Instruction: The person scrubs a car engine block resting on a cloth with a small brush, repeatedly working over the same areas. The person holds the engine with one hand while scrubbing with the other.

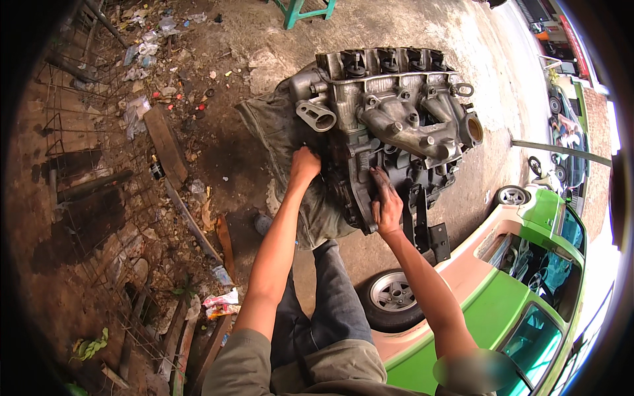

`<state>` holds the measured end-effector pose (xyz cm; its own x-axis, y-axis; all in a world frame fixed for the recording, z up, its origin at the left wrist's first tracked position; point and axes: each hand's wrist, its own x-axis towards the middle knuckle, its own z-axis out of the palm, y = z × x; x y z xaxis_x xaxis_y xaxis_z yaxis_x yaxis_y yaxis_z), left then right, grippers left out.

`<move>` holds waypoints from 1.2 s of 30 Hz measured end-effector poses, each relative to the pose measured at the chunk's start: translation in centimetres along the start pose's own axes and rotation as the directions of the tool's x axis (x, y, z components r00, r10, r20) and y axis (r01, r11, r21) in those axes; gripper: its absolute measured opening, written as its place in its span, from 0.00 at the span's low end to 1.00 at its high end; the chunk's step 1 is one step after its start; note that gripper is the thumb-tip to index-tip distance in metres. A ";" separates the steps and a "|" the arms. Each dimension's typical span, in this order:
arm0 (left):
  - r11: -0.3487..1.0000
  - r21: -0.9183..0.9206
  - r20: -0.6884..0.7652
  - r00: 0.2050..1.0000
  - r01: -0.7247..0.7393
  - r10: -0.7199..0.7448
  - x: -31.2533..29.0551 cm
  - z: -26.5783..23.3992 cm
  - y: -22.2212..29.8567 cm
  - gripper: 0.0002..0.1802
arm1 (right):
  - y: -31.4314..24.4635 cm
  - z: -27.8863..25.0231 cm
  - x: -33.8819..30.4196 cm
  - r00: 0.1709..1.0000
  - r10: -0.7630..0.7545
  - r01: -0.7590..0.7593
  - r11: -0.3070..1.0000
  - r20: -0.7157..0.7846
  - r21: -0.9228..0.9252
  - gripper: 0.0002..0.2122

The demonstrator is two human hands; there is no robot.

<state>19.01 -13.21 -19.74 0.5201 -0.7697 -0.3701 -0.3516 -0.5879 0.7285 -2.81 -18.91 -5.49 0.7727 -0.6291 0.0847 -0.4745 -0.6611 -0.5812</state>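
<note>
Partly dismantled grey metal engine [383, 125] above the ground [277, 36], at one o'clock from the centre of the view; other clock positions are read about the engine. A curved intake manifold [439, 142] projects at three o'clock. Left hand [306, 165], at eight o'clock: fingers curled, their tips hidden by the engine's edge; whether they clamp anything cannot be told. Right hand [388, 206], at six o'clock: blackened fingers together against the lower housing, thumb apart; the firmness of the hold cannot be told. A soiled, greenish-grey cloth [271, 129] lies from seven to ten o'clock. Farther out: a green stool [290, 13] at eleven, a green-and-pink car [439, 330] at five, a loose-looking wheel [394, 292] at six, and a wooden board [165, 145] among litter at nine.
</note>
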 end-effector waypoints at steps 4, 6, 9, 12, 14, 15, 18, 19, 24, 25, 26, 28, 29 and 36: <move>0.996 -0.045 -0.079 0.994 0.074 -0.077 0.5 0.5 0.1 0.12 | 0.0 0.0 0.0 1.000 0.000 0.000 1.000 0.003 0.000 0.33; 0.984 -0.086 -0.056 0.985 0.157 -0.162 0.4 0.6 0.2 0.12 | 0.0 0.0 0.0 1.000 0.006 -0.006 1.000 0.006 0.001 0.33; 0.985 -0.090 -0.069 0.986 0.147 -0.154 0.4 0.6 0.1 0.14 | -0.1 -0.1 0.1 1.000 -0.013 0.013 1.000 0.001 0.004 0.33; 0.994 -0.053 -0.078 0.992 0.096 -0.100 0.6 0.8 0.0 0.14 | -0.2 -0.2 0.1 1.000 0.006 -0.006 1.000 0.014 0.001 0.32; 0.997 -0.001 -0.145 0.986 0.079 -0.078 0.7 1.0 -0.1 0.12 | -0.3 -0.1 0.1 1.000 0.016 -0.016 1.000 0.003 0.014 0.31; 0.996 0.020 -0.154 0.985 0.084 -0.080 0.8 1.0 -0.1 0.12 | -0.4 -0.1 0.1 1.000 0.023 -0.023 1.000 0.000 0.020 0.30; 0.993 -0.043 -0.174 0.978 0.111 -0.117 0.5 0.9 0.3 0.12 | -0.4 -0.1 0.2 1.000 0.015 -0.015 1.000 -0.006 0.011 0.30; 0.994 -0.045 -0.176 0.978 0.101 -0.108 0.4 0.7 0.5 0.12 | -0.4 -0.1 0.2 1.000 0.024 -0.024 1.000 0.001 0.017 0.30; 0.979 -0.114 -0.179 0.966 0.167 -0.185 -0.7 -0.4 2.3 0.12 | -0.4 -0.2 0.1 0.999 0.036 -0.036 0.999 0.012 0.027 0.29; 0.983 -0.117 -0.179 0.971 0.141 -0.161 -1.0 -0.6 2.6 0.12 | -0.4 -0.2 0.1 0.999 0.031 -0.031 0.999 0.009 0.028 0.29; 0.987 -0.123 -0.189 0.974 0.105 -0.128 -1.4 -0.7 2.9 0.12 | -0.4 -0.2 0.1 1.000 0.028 -0.028 0.999 0.008 0.028 0.28; 0.992 -0.112 -0.160 0.984 0.066 -0.084 -1.9 -1.0 3.2 0.12 | -0.3 -0.2 0.1 1.000 0.015 -0.015 1.000 0.006 0.017 0.30; 0.994 -0.095 -0.122 0.990 0.062 -0.073 -2.0 -1.1 3.2 0.11 | -0.2 -0.2 0.1 1.000 0.006 -0.006 1.000 0.005 0.006 0.31; 0.993 -0.115 -0.078 0.996 0.037 -0.046 -3.7 -0.4 2.9 0.11 | 0.0 0.0 0.1 1.000 -0.021 0.021 1.000 -0.004 -0.004 0.32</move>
<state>16.38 -12.00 -16.00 0.5949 -0.7200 -0.3573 -0.2401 -0.5834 0.7759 -2.77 -18.98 -5.46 0.7811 -0.6164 0.0999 -0.4597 -0.6760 -0.5759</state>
